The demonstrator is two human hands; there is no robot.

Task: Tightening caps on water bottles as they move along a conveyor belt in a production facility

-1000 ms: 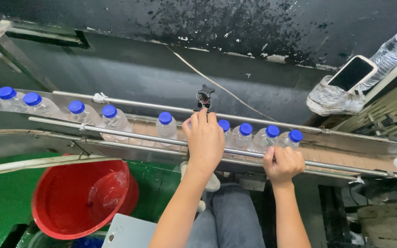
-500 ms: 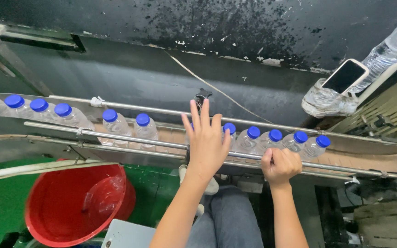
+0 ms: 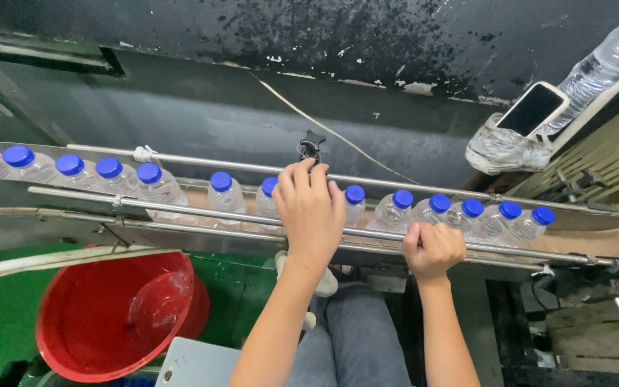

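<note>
The left hand [image 3: 311, 213] is laid open and flat over the conveyor [image 3: 180, 233], hiding whatever bottle lies beneath; no grasp can be made out. The right hand [image 3: 433, 249] is curled closed around the near guide rail [image 3: 524, 251]. Blue-capped bottles [image 3: 224, 192] stand in line between the rails, the leftmost cut off.

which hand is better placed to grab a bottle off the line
Left, probably. The left hand is open and spread over the blue-capped bottles, while the right hand is closed around the near guide rail.
</note>
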